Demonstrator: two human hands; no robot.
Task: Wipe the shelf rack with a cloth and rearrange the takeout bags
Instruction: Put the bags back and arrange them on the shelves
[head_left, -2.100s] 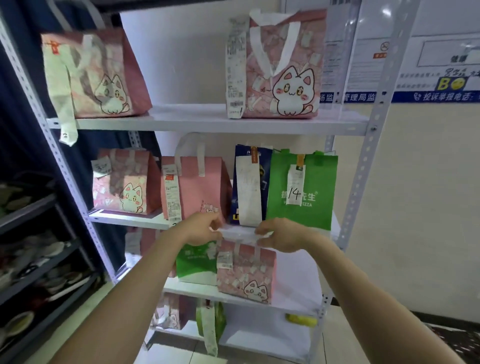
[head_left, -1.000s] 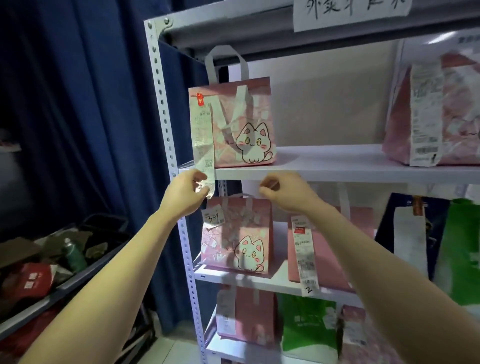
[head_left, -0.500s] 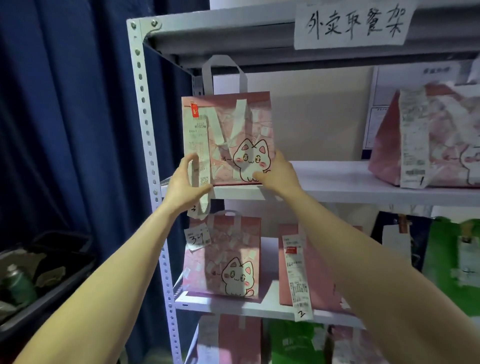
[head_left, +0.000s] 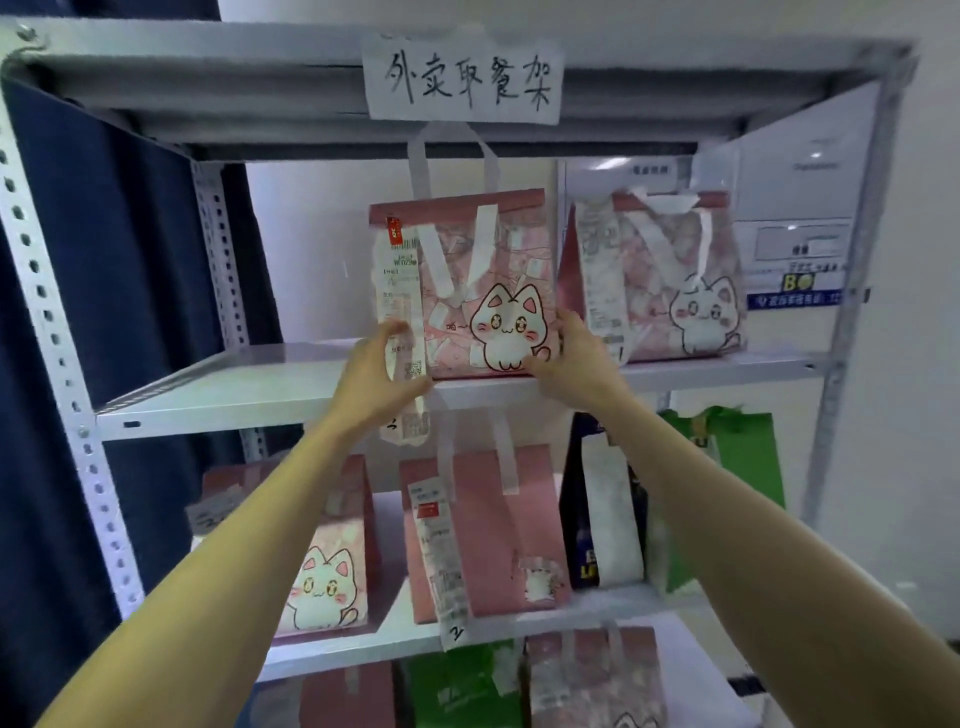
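A pink cat-print takeout bag (head_left: 467, 291) with a long receipt stands on the upper shelf (head_left: 218, 395) of the grey metal rack. My left hand (head_left: 374, 374) presses its lower left side and my right hand (head_left: 576, 358) its lower right side, so both hold the bag. It sits close beside a second pink cat bag (head_left: 660, 280) on the same shelf. No cloth is in view.
The shelf below carries a pink cat bag (head_left: 322, 566), a plain pink bag (head_left: 493, 530), a dark blue bag (head_left: 602, 514) and a green bag (head_left: 727, 488). More bags stand lower down. A handwritten paper sign (head_left: 462, 78) hangs on the top beam. A blue curtain (head_left: 119, 260) hangs left.
My hands rose from the lower shelf to the upper one and took hold of the pink cat bag. The bag has slid right, from the shelf's left end to beside the second bag.
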